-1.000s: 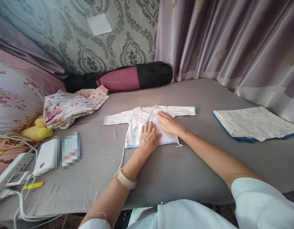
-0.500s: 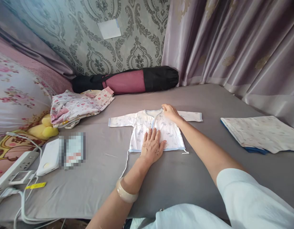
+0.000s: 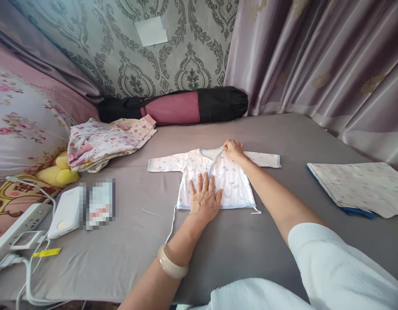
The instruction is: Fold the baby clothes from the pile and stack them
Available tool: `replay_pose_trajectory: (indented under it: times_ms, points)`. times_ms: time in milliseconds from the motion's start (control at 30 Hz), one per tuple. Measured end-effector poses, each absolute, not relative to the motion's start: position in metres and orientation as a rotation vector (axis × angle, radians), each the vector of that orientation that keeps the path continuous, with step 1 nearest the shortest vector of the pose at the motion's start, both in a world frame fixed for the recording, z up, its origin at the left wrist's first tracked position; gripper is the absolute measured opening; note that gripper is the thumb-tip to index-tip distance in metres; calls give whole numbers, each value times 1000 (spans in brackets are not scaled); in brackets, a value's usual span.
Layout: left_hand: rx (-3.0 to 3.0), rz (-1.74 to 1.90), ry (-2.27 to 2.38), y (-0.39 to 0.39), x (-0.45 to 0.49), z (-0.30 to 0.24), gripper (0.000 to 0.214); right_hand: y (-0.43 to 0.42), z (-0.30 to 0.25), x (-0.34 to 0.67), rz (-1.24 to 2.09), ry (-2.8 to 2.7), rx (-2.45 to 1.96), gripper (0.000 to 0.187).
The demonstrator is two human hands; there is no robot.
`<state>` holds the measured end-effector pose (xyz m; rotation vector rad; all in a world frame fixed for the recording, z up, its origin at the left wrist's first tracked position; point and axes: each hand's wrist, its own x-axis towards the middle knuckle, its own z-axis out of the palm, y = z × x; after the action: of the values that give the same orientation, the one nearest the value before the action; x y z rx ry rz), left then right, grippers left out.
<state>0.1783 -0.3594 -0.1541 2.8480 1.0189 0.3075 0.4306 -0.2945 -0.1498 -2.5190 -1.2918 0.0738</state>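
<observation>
A small white baby shirt [image 3: 232, 183] with light-blue trim and a faint print lies spread on the grey sheet, both sleeves stretched outward. My left hand [image 3: 205, 198] rests flat on its lower front, fingers spread. At the right side of the neckline, my right hand [image 3: 234, 150] has its fingers curled in, gripping the fabric near the shoulder; the fingertips are partly hidden. A white tie string [image 3: 171, 226] trails from the shirt's lower left corner, and a shorter one [image 3: 256, 211] sticks out at the lower right.
Folded clothes [image 3: 110, 140] lie at the left, with another folded cloth [image 3: 356, 183] at the right. A white power bank [image 3: 66, 213], a blurred packet [image 3: 100, 204] and a power strip [image 3: 20, 228] with cables occupy the left front. A black and pink rolled bag [image 3: 173, 110] lies along the wall.
My right hand's fingers have curled in more at the shirt's shoulder. My left hand stays flat on the shirt. The view has shifted slightly.
</observation>
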Motion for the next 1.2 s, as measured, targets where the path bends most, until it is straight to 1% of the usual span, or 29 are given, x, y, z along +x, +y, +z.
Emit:
replay_pose_trajectory:
  times_ms: [100, 200, 300, 433, 533, 700, 833, 1000, 1200]
  points:
    - [2849, 282, 1016, -360, 179, -154, 60, -297, -153, 426, 10, -1242, -2537, 24]
    - [2829, 297, 1016, -359, 179, -153, 59, -295, -146, 418, -24, -1308, -2567, 23]
    - [2798, 389, 1029, -359, 177, -150, 57, -286, -135, 400, -104, -1494, -2459, 28]
    - [2743, 556, 1154, -357, 176, -147, 53, -265, -130, 365, -30, -1722, -2310, 33]
    - [2719, 493, 1214, -356, 176, -149, 54, -250, -132, 345, -20, -1793, -2294, 33]
    - [2719, 339, 1193, -356, 177, -152, 59, -237, -136, 336, -53, -1795, -2330, 25]
    - [2701, 297, 1201, -356, 179, -151, 60, -235, -140, 333, -102, -1719, -2356, 28]
    - [2669, 266, 1197, -356, 180, -149, 59, -232, -146, 326, -80, -1616, -2416, 33]
    - [2579, 355, 1163, -351, 176, -136, 55, -243, -133, 329, 56, -1686, -2371, 32]
